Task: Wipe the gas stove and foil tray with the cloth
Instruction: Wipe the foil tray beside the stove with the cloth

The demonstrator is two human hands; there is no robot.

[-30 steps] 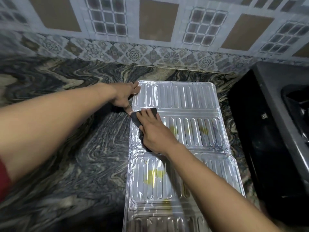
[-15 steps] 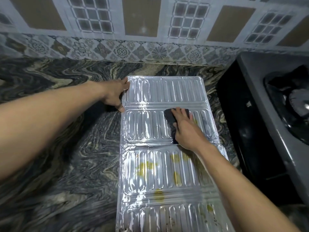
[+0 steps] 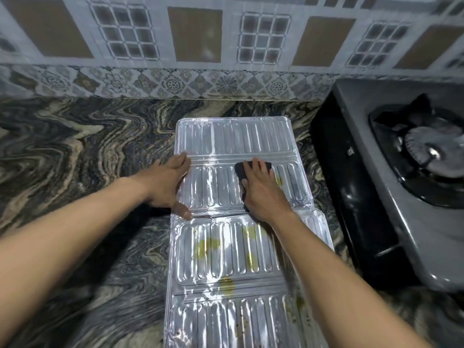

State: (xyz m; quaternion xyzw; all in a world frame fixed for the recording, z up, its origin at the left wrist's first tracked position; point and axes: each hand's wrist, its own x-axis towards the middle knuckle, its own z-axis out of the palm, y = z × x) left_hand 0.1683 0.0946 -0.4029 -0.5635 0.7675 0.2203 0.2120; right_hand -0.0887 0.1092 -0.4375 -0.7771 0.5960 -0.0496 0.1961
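Nearest the camera, both bare forearms reached forward over the desk [image 3: 75, 151], a dark marbled stone surface with swirling pale veins. The foil tray [image 3: 233, 136], silver and ribbed in several panels, lay flat on the desk and ran from the lower edge of view toward the wall. Yellow-green stains [image 3: 208, 247] marked the near panels, with a larger blot near the seam below them and small dark specks at the lowest panel. Left hand [image 3: 168, 184] rested on the tray's left edge at the second panel from the far end, fingers spread and flat, thumb down on the seam nearer the camera; it gripped nothing. Right hand [image 3: 261, 189] lay palm-down on the same panel, right of centre, fingers extended and pressing the dark cloth [image 3: 241, 172] flat against the foil; the cloth showed beyond the fingertips and along the thumb side. A faint yellow smear sat just right of that hand. The far panel looked clean and reflective. To the right, beside the tray, stood the gas stove [image 3: 376, 156], grey top with black front, its burner [image 3: 434, 151] and black pan support partly cut off by the frame edge. Behind everything rose the patterned tiled wall [image 3: 195, 36].
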